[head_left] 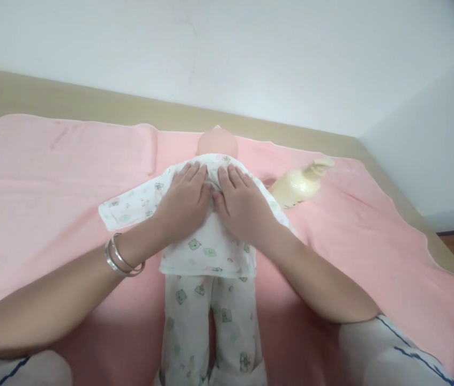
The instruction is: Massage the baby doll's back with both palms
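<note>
A baby doll lies on a pink blanket, its bald head [217,142] at the far end. It wears a white long-sleeved top [210,257] and matching trousers [227,316], both printed with small green animal faces. Flat on the upper part of the top rests my left hand [186,201], fingers stretched forward. My right hand [240,201] lies mirrored beside it, also flat, the two thumbs close together at the middle. Neither hand grips anything. The doll's left-side sleeve spreads outward; the other sleeve is partly behind my right hand and forearm.
A pale yellow pump bottle [297,185] lies tilted on the pink blanket [355,230], right of the doll. The blanket covers most of a tan surface [90,104] that meets a white wall [227,59]. Two silver bangles [118,257] circle my left wrist.
</note>
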The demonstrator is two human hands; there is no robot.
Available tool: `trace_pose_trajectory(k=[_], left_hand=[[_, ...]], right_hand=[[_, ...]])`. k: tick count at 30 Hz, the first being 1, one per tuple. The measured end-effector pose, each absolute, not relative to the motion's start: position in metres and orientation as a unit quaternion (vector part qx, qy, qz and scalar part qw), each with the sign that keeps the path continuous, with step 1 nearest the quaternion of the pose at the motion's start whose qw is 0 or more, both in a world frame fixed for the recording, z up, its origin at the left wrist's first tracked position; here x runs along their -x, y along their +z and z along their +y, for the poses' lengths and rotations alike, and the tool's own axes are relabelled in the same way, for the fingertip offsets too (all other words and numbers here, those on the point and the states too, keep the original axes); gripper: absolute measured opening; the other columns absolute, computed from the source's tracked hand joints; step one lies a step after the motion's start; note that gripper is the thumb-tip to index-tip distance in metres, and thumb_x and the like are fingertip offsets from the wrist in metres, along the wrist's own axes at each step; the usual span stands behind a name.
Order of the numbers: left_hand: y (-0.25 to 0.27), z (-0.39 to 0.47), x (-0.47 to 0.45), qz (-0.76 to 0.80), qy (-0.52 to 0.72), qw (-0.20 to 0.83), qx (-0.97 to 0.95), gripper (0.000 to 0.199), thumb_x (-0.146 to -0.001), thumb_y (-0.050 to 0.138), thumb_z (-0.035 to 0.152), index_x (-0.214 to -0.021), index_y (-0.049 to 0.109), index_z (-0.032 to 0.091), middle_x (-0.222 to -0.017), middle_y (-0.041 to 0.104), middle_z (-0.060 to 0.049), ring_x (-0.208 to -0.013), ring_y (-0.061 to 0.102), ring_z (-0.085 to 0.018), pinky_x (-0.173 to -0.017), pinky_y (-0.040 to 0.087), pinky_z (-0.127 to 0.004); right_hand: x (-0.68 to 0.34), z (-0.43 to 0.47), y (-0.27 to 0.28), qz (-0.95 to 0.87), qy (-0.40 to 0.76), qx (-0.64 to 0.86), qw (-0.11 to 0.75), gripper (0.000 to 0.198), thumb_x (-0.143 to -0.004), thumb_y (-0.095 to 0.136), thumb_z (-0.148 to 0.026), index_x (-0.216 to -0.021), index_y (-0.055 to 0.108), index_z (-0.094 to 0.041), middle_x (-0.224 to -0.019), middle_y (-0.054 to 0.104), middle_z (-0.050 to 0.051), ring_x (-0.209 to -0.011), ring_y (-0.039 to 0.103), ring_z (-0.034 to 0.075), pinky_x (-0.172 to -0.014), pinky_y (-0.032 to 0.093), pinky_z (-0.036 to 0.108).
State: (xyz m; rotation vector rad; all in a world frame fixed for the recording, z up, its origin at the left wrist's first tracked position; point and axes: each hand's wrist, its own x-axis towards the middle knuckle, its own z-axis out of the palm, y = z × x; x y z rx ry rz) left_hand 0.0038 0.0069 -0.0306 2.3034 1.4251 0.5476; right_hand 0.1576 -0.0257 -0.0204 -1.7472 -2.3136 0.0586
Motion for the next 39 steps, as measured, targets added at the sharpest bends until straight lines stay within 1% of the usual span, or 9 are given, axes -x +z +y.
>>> trace_pose_trajectory(k=[3,6,10,14,21,27,32,36,39], left_hand=[[-0.038,0.02,-0.001,0.501,0.219,0.166,-0.821,0.059,-0.104,0.021,0.032,-0.146,0.045,-0.001,-0.157,0.043,-0.023,-0.151,0.034,-0.031,-0.127,0.027,-0.052],[-0.043,0.02,-0.001,0.496,0.239,0.131,-0.825,0.057,-0.103,0.021,0.031,-0.142,0.049,0.0,-0.152,0.049,-0.023,-0.147,0.04,-0.032,-0.125,0.03,-0.053],[-0.04,0.001,-0.007,0.498,0.223,0.09,-0.833,0.056,-0.104,0.023,0.028,-0.144,0.047,-0.003,-0.153,0.047,-0.026,-0.147,0.039,-0.037,-0.124,0.032,-0.056],[-0.034,-0.02,-0.013,0.491,0.2,0.054,-0.846,0.055,-0.104,0.027,0.027,-0.145,0.046,-0.004,-0.155,0.043,-0.028,-0.149,0.036,-0.04,-0.125,0.029,-0.057],[-0.031,-0.003,-0.007,0.491,0.19,0.149,-0.837,0.057,-0.103,0.022,0.026,-0.15,0.039,-0.003,-0.161,0.036,-0.023,-0.155,0.026,-0.034,-0.127,0.028,-0.054],[-0.052,0.024,0.0,0.498,0.275,0.153,-0.808,0.056,-0.104,0.021,0.032,-0.139,0.052,0.002,-0.15,0.051,-0.022,-0.146,0.042,-0.032,-0.125,0.031,-0.055],[-0.056,0.02,-0.002,0.507,0.297,0.152,-0.794,0.056,-0.104,0.023,0.035,-0.14,0.051,0.004,-0.15,0.051,-0.02,-0.145,0.043,-0.03,-0.126,0.03,-0.049],[-0.053,0.018,-0.004,0.511,0.311,0.149,-0.787,0.052,-0.102,0.026,0.035,-0.134,0.058,0.009,-0.145,0.057,-0.017,-0.14,0.048,-0.03,-0.123,0.035,-0.051],[-0.054,0.019,-0.004,0.51,0.315,0.149,-0.787,0.053,-0.101,0.027,0.034,-0.133,0.058,0.007,-0.145,0.057,-0.018,-0.139,0.049,-0.031,-0.123,0.035,-0.052]], right_hand=[[-0.144,-0.045,-0.019,-0.795,-0.024,0.596,0.111,0.058,-0.105,0.033,-0.03,-0.152,0.041,0.002,-0.157,0.041,0.029,-0.15,0.036,0.04,-0.124,0.031,0.054],[-0.14,-0.048,-0.02,-0.796,-0.023,0.592,0.127,0.056,-0.104,0.032,-0.027,-0.15,0.045,0.001,-0.156,0.044,0.027,-0.15,0.038,0.037,-0.125,0.031,0.052],[-0.151,-0.027,-0.024,-0.78,0.019,0.604,0.159,0.057,-0.102,0.032,-0.025,-0.152,0.042,0.0,-0.16,0.041,0.022,-0.153,0.033,0.031,-0.127,0.028,0.048],[-0.165,-0.005,-0.026,-0.769,0.058,0.614,0.169,0.062,-0.101,0.031,-0.029,-0.152,0.038,0.005,-0.161,0.039,0.022,-0.154,0.032,0.031,-0.128,0.027,0.047],[-0.164,-0.013,-0.024,-0.785,0.035,0.606,0.128,0.063,-0.103,0.03,-0.033,-0.154,0.034,0.004,-0.162,0.036,0.024,-0.154,0.03,0.033,-0.127,0.027,0.052],[-0.141,-0.049,-0.016,-0.8,-0.023,0.593,0.09,0.061,-0.104,0.035,-0.031,-0.153,0.038,0.004,-0.159,0.035,0.032,-0.152,0.031,0.042,-0.125,0.028,0.055],[-0.147,-0.035,-0.019,-0.794,0.021,0.595,0.127,0.061,-0.102,0.036,-0.03,-0.153,0.039,0.002,-0.162,0.035,0.025,-0.155,0.028,0.036,-0.128,0.026,0.051],[-0.156,-0.015,-0.026,-0.766,0.063,0.618,0.165,0.063,-0.102,0.031,-0.032,-0.156,0.033,0.001,-0.166,0.03,0.02,-0.157,0.023,0.03,-0.13,0.021,0.047],[-0.158,-0.012,-0.03,-0.759,0.07,0.621,0.183,0.064,-0.101,0.031,-0.033,-0.157,0.033,-0.001,-0.167,0.029,0.018,-0.157,0.023,0.029,-0.13,0.019,0.046]])
